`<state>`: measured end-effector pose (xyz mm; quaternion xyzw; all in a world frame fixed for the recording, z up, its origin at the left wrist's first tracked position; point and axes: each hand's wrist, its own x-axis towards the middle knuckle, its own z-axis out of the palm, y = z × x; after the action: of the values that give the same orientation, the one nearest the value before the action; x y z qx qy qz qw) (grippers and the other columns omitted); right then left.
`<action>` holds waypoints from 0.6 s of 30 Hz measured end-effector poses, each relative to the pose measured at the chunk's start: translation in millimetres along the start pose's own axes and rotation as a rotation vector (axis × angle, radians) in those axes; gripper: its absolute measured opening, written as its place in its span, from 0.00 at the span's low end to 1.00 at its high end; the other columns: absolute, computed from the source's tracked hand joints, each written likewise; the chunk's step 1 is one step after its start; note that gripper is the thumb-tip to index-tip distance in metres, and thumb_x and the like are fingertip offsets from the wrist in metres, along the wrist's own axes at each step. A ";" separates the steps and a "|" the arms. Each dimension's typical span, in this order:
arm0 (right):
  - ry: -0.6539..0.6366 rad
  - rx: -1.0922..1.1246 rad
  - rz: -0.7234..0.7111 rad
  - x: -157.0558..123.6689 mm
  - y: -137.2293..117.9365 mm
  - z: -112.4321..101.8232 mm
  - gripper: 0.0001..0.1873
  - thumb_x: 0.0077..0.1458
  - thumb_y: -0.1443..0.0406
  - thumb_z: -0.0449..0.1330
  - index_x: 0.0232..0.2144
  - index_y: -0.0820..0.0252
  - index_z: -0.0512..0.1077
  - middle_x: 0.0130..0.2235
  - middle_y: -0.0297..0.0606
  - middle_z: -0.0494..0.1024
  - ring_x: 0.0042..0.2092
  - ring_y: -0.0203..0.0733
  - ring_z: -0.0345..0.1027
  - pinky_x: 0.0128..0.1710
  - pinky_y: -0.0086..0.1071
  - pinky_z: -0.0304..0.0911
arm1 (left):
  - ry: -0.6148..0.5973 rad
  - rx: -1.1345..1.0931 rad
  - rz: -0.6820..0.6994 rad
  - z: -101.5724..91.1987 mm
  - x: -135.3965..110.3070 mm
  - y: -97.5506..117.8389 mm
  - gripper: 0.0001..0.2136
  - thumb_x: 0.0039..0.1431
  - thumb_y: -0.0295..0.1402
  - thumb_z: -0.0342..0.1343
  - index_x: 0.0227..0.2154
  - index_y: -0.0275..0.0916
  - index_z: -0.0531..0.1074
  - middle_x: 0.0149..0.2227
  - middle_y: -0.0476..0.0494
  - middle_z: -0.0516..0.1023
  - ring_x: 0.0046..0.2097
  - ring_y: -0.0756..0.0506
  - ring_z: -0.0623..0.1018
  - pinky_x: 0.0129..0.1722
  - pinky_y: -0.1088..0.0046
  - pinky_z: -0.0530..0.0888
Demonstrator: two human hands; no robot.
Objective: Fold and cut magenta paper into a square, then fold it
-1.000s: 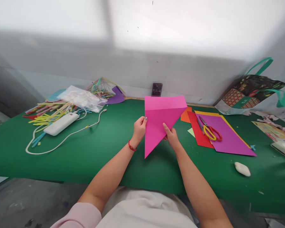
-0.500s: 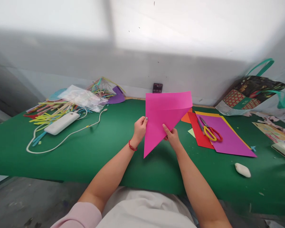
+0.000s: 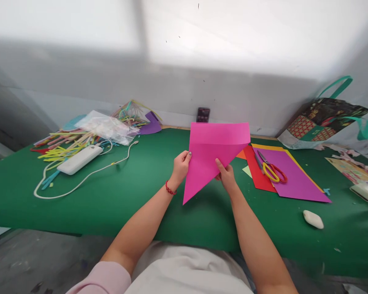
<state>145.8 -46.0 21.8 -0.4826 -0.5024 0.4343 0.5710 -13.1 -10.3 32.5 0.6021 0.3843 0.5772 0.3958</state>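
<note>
A sheet of bright pink paper (image 3: pixel 207 153), folded along a diagonal, is held up above the green table. Its upper part is a straight band, and below that it narrows to a point at the lower left. My left hand (image 3: pixel 181 166) pinches the left edge, thumb in front. My right hand (image 3: pixel 226 175) grips the slanted right edge with the thumb on the front face; its other fingers are mostly hidden behind the paper. Right of it, scissors (image 3: pixel 271 171) with yellow and red handles lie on purple paper (image 3: pixel 300 179) and red paper (image 3: pixel 263 184).
On the green table (image 3: pixel 135 212), a white power strip (image 3: pixel 79 159) with a cord lies left, beside colored paper strips (image 3: pixel 57 153) and a clear plastic bag (image 3: pixel 106 125). A white oval case (image 3: pixel 313 219) rests at right. A patterned bag (image 3: pixel 322 122) stands against the wall.
The pink paper has tilted slightly, its top shifting right and down and its lower tip left. My right hand has moved a little to the right along the slanted edge.
</note>
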 end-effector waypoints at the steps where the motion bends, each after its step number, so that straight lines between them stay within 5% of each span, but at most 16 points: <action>1: 0.008 0.000 -0.002 -0.1 -1.2 -0.5 0.31 0.42 0.41 0.56 0.07 0.53 0.52 0.07 0.28 0.50 0.11 0.30 0.44 0.12 0.31 0.43 | -0.006 0.000 0.002 -0.1 0.0 0.1 0.18 0.56 0.43 0.48 0.17 0.39 0.55 0.18 0.54 0.52 0.21 0.53 0.52 0.21 0.74 0.51; 18: 0.082 0.020 -0.001 4.9 -1.5 -6.0 0.31 0.40 0.41 0.57 0.08 0.54 0.51 0.07 0.26 0.49 0.11 0.29 0.43 0.12 0.30 0.43 | -0.018 0.004 -0.012 -0.9 2.5 -2.3 0.16 0.57 0.38 0.48 0.17 0.39 0.54 0.19 0.54 0.51 0.22 0.53 0.52 0.22 0.74 0.51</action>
<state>152.4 -42.2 23.9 -0.4940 -0.4747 0.4189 0.5960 -13.9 -7.1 31.4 0.6055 0.3855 0.5687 0.4016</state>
